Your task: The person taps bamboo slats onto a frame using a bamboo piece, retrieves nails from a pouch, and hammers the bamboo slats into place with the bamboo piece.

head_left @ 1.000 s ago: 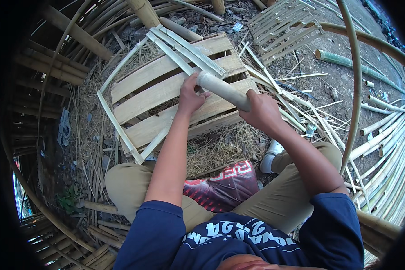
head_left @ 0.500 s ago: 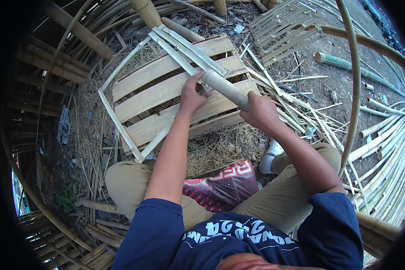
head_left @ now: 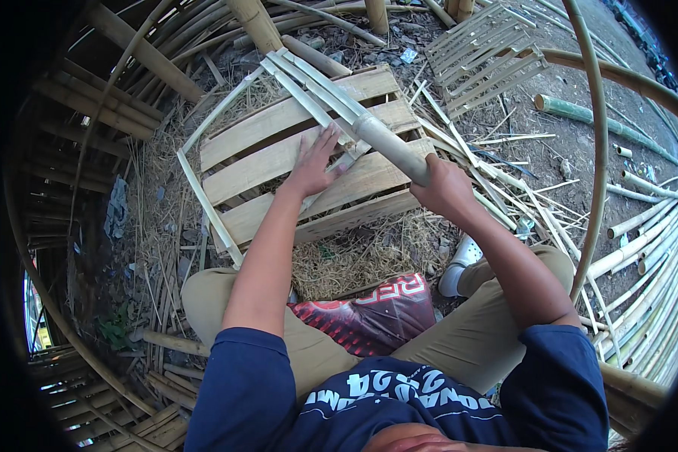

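In the center of the frame, the right hand (head_left: 444,187) has its fingers closed around the lower end of a bamboo tube (head_left: 392,147), probably because this end gives firm control. The tube slants toward the upper left, over the ends of the pale strips (head_left: 299,93); I cannot tell if it touches them. The left hand (head_left: 313,167) lies with open, spread fingers on the slatted platform (head_left: 248,175), beside the strips, perhaps to steady them. Compared with the earlier frame, its fingers, which were bent near the tube's upper end, are now flatter and farther left.
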